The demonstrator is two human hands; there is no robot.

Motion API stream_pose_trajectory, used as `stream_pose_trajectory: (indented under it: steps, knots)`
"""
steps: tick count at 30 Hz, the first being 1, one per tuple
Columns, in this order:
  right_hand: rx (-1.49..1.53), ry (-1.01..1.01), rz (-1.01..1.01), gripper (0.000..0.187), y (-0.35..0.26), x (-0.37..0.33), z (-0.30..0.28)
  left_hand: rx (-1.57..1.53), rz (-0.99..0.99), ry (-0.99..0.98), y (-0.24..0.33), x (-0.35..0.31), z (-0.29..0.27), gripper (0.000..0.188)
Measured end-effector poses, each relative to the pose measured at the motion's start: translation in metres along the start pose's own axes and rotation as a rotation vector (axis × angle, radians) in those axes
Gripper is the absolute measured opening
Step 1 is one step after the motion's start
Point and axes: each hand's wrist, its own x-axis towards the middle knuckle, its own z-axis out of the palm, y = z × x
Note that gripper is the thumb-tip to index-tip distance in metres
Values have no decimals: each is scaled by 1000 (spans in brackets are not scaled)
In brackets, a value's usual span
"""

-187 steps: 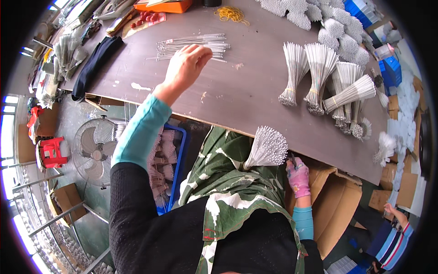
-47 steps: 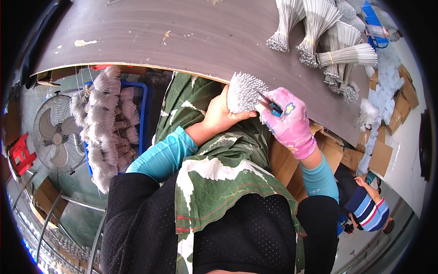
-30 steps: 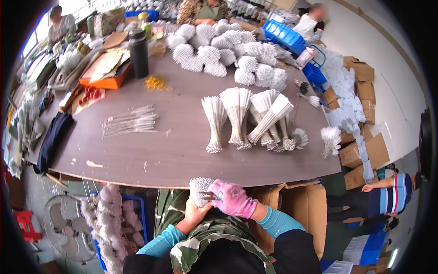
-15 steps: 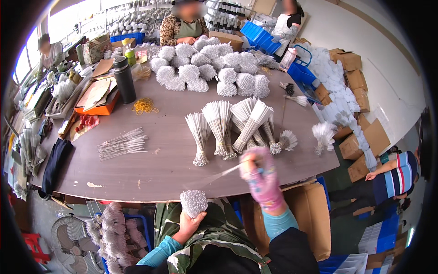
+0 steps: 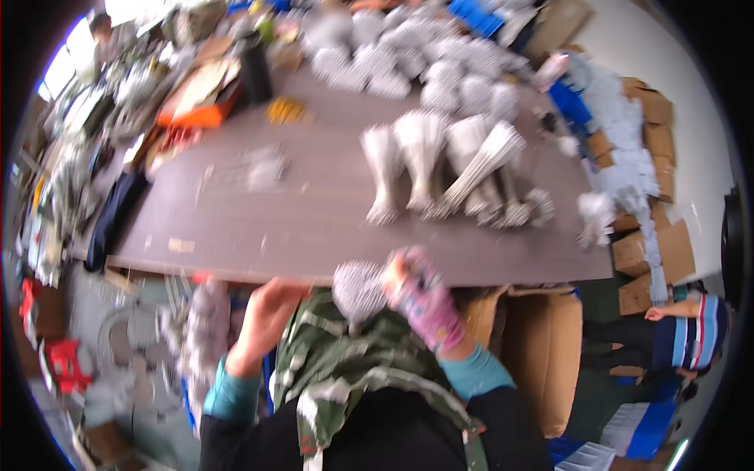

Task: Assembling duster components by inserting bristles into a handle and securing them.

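At the far left edge of the long brown tabletop [image 5: 314, 228], a dark navy cloth [image 5: 114, 220] hangs over the side, with an orange flat tray [image 5: 196, 118] and a tall black flask [image 5: 255, 74] farther back. The picture is blurred by motion.

Below the table's near edge, the bare left hand [image 5: 263, 318] is raised in front of the green camouflage apron [image 5: 353, 369], well to the left of the bundle; its fingers look loosely curled with nothing in them, though the blur leaves this uncertain.

Just right of it, the round white bundle of thin sticks [image 5: 357, 286] sits at the table's near edge, above the apron. The right hand in a pink patterned glove [image 5: 420, 298] is pressed against the bundle's right side and seems to grasp it, but I cannot tell for sure.

On the table beyond stand about 5 upright sheaves of white sticks [image 5: 440, 169], with piles of white bundles [image 5: 424, 63] behind them. Brown cardboard boxes [image 5: 652, 251] line the right side, near a person in a striped top [image 5: 691, 337].
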Motion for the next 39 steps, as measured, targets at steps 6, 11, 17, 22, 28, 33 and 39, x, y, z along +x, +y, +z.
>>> stream_pose_trajectory:
  steps: [6, 11, 17, 22, 28, 33, 39]
  knots:
    - [128, 204, 46, 5, -36, 21, -22, 1020, 219, 303, 39, 18, -35, 37]
    - [31, -45, 108, 11, -14, 9, 11, 660, 364, 115, 44, 17, 22, 34]
    - [-115, -98, 134, 16, -5, -1, 24, 96, -115, -76, 20, 18, 59, 18]
    - [-90, -242, 476, 51, -33, 14, 0, -425, -261, -154, 5, 19, 51, 20]
    - [-371, -455, 455, 46, -43, 22, -10, -418, -231, -93, -1, 18, 53, 14]
    - [-270, -445, 607, 41, -43, 16, -2, -415, -185, -77, -5, 17, 57, 15]
    - [-132, -447, 705, 52, -31, 11, 0, -519, -160, -65, -5, 17, 60, 15]
